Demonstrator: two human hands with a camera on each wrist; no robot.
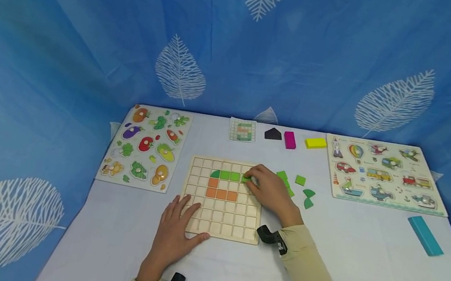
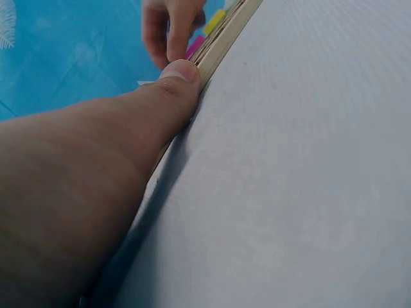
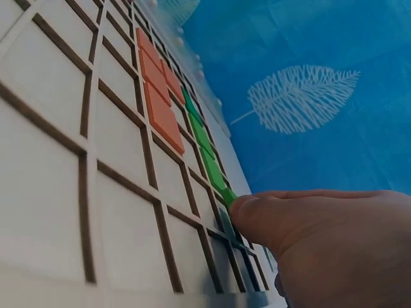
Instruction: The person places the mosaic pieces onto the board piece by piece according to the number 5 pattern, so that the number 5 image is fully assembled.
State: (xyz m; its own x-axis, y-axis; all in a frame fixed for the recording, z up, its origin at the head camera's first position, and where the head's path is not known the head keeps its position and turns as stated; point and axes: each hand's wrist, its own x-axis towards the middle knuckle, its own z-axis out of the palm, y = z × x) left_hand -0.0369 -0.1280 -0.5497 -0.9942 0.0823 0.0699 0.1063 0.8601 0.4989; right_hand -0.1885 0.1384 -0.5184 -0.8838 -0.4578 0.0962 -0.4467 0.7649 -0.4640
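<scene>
A wooden grid board [image 1: 229, 217] lies on the white table. Set in its upper part are a dark green rounded tile [image 1: 215, 174], light green square tiles [image 1: 224, 174] in the same row, and several orange tiles [image 1: 221, 194] below them. My right hand [image 1: 269, 190] pinches a light green tile [image 3: 229, 196] between thumb and fingers, at the right end of the green row. The thumb covers part of that tile in the right wrist view. My left hand [image 1: 175, 232] rests with spread fingers over the board's lower left corner, the thumb along its front edge [image 2: 226, 48].
Loose green squares [image 1: 300, 180] and dark green pieces [image 1: 309, 193] lie right of the board. Behind it are a pattern card [image 1: 243, 130], a black piece [image 1: 273, 133], a magenta block [image 1: 290, 140] and a yellow block [image 1: 316, 143]. Picture puzzles [image 1: 144, 147] [image 1: 385, 174] flank them; a teal block [image 1: 425, 236] lies far right.
</scene>
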